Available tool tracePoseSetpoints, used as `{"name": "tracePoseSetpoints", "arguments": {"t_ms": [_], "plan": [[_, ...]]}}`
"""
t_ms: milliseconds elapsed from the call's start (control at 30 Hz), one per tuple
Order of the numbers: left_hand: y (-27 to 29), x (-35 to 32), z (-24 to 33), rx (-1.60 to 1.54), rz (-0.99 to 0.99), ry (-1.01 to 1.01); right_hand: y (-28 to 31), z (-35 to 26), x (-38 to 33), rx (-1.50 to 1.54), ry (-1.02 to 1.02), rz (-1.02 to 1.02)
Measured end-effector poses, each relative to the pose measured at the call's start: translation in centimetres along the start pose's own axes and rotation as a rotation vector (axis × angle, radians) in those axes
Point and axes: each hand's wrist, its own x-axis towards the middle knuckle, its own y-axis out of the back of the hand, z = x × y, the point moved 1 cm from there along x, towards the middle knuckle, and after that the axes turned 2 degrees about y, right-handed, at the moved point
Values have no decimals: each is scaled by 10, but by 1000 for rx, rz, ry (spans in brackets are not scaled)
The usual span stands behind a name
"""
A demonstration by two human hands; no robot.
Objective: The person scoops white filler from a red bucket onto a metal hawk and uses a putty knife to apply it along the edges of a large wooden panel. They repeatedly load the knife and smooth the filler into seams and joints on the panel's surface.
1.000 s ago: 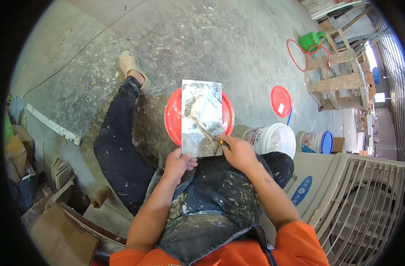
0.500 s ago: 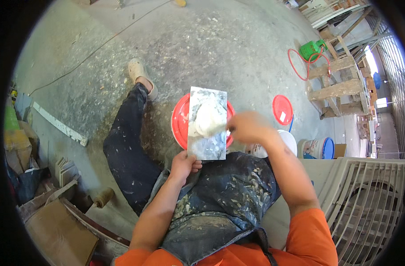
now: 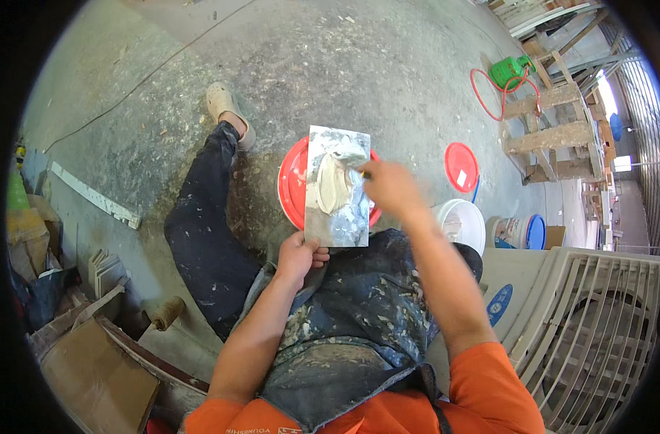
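Grey tile point(image 3: 336, 186) smeared with pale mortar; left hand point(image 3: 299, 254) grips its edge, right hand point(image 3: 390, 186) grasps a trowel over a red bucket point(image 3: 294, 189), dusty concrete floor point(image 3: 272, 65).

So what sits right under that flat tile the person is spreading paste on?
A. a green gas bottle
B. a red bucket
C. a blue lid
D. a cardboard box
B: the tile, held at its near edge by the left hand, hangs over a red bucket whose rim shows on both sides of it.
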Motion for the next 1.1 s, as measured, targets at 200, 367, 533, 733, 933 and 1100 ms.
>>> {"name": "tracePoseSetpoints", "arguments": {"t_ms": [200,367,533,733,933,1100], "plan": [[15,3,4,-6,3,-6,22,-20,-62,-76,181,-288],[5,-1,4,11,-7,-3,-28,-27,-19,-5,-52,-5],[10,2,6,-4,17,4,-46,-26,-118,1094,-496,-264],[11,0,7,36,6,47,-72,-27,-138,1845,-967,-132],[14,-4,5,59,15,50,-26,62,-15,1554,-790,-341],[13,-6,4,22,-8,62,48,97,157,575,-371,-894]]}}
